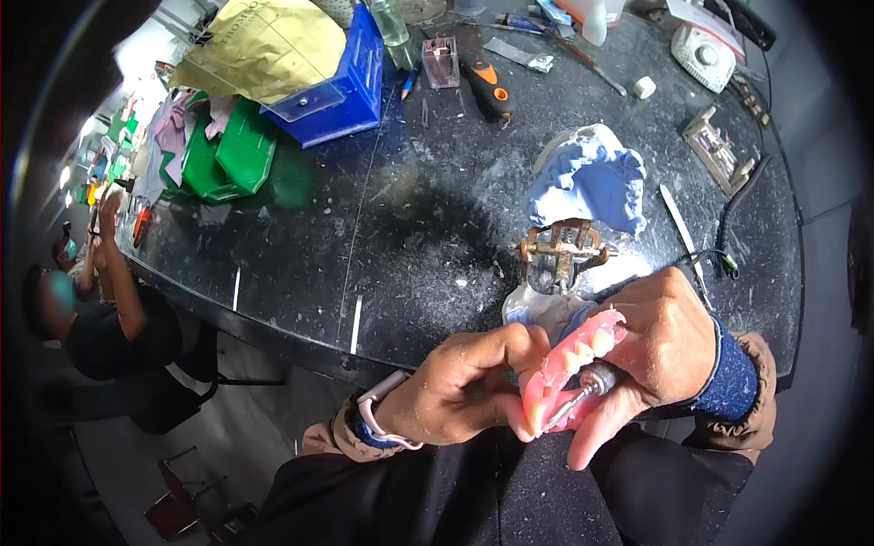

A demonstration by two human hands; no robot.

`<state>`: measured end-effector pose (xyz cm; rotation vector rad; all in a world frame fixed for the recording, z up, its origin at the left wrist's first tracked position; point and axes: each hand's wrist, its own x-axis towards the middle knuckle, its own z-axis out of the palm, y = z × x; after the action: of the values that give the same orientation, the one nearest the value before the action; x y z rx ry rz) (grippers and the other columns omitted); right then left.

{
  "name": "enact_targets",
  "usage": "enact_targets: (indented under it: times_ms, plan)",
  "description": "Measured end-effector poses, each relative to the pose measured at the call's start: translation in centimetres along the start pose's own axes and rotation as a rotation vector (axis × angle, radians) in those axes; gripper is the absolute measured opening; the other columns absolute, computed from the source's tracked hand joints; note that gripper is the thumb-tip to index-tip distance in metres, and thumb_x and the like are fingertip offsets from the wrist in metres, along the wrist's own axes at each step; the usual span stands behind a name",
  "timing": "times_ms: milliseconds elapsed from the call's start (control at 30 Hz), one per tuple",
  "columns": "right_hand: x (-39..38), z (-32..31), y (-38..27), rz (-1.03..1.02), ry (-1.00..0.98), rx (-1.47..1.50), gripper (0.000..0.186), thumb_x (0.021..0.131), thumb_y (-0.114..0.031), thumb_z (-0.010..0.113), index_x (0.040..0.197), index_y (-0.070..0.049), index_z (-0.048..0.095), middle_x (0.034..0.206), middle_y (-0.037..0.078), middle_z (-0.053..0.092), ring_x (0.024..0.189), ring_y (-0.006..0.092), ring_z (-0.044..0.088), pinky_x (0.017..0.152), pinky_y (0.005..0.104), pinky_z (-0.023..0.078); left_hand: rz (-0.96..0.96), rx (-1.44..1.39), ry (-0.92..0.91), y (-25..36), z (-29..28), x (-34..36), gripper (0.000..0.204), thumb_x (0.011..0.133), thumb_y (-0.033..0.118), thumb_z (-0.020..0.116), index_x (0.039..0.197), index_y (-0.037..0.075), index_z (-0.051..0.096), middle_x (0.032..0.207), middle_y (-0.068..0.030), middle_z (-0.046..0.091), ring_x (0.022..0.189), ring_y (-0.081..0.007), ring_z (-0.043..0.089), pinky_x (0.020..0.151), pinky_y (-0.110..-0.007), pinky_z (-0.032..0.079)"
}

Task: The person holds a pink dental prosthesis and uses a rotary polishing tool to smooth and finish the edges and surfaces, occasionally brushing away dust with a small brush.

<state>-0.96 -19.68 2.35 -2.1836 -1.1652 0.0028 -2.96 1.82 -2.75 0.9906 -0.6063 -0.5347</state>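
My left hand point(460, 387) pinches a pink denture point(553, 369) with cream teeth, low right of centre. My right hand point(660, 341) grips a metal rotary handpiece point(598, 380); its slim bur rests at or very near the denture's inner side, and the exact contact is unclear. Most of the handpiece's body is hidden by my fingers. Just beyond my hands stands a brass-coloured articulator point(564, 250) with a blue cast point(587, 191) tipped up at the back and a pale plaster base point(528, 305) partly behind the denture.
A blue bin point(364, 100) with yellow paper and green trays point(209, 173) stand at upper left. An orange-black tool point(487, 86), knife point(678, 218), white device point(701, 55) and metal fixture point(715, 150) lie on the dark bench. Co-workers point(118, 337) sit along its left edge.
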Motion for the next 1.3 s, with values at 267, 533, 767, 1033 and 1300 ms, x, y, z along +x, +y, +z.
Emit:
enact_targets:
  times_ms: [267, 533, 767, 1033, 1300]
  plan:
    - [1.0, -1.7, 0.3, -0.074, 0.062, -0.025, 0.054, 0.059, -0.058, 0.074, 0.067, -0.009, 0.053, 0.048, -0.001, 0.046, 0.039, 0.0166, 0.052, 0.037, 0.0275, 0.038, 0.053, -0.153, 0.038, 0.2, 0.3, -0.3, 0.028, 0.084, 0.015, 0.062, 0.101, 0.001, 0.045, 0.100, -0.0047, 0.046, 0.092, -0.0109, 0.046, 0.085, -0.026, 0.037]
    - [0.6, 0.0, -2.6, 0.258, 0.151, -0.290, 0.048, 0.059, -0.046, 0.078, 0.059, -0.009, 0.048, 0.048, 0.002, 0.049, 0.041, 0.0195, 0.053, 0.039, 0.0283, 0.040, 0.308, 0.181, 0.319, 0.4, 1.0, -0.3, 0.028, 0.076, 0.016, 0.070, 0.090, -0.001, 0.052, 0.089, -0.0093, 0.056, 0.079, -0.0131, 0.057, 0.070, -0.027, 0.045]
    - [0.7, 0.2, -2.9, 0.247, 0.143, -0.406, 0.051, 0.063, -0.050, 0.075, 0.058, -0.008, 0.045, 0.047, 0.001, 0.049, 0.038, 0.0158, 0.052, 0.037, 0.0266, 0.040, 0.503, 0.421, 0.444, -1.2, 0.6, -0.5, 0.018, 0.076, 0.010, 0.071, 0.084, 0.004, 0.057, 0.085, -0.0127, 0.064, 0.079, -0.0215, 0.064, 0.075, -0.035, 0.050]
    - [0.5, 0.3, -2.4, 0.225, 0.141, -0.368, 0.048, 0.064, -0.048, 0.074, 0.059, -0.009, 0.046, 0.048, 0.001, 0.049, 0.040, 0.0164, 0.054, 0.037, 0.0274, 0.041, 0.420, 0.338, 0.329, -2.2, -0.2, -1.7, 0.015, 0.080, 0.012, 0.068, 0.087, 0.002, 0.059, 0.089, -0.0139, 0.060, 0.083, -0.0272, 0.063, 0.073, -0.038, 0.051]
    - [0.8, 0.6, -2.1, 0.213, 0.149, -0.336, 0.047, 0.065, -0.047, 0.074, 0.060, -0.009, 0.046, 0.050, 0.001, 0.050, 0.042, 0.0162, 0.054, 0.038, 0.0275, 0.042, 0.547, 0.239, 0.185, -2.7, -1.2, -1.4, 0.012, 0.082, 0.008, 0.064, 0.090, 0.001, 0.059, 0.093, -0.0155, 0.057, 0.083, -0.0313, 0.062, 0.071, -0.041, 0.052]
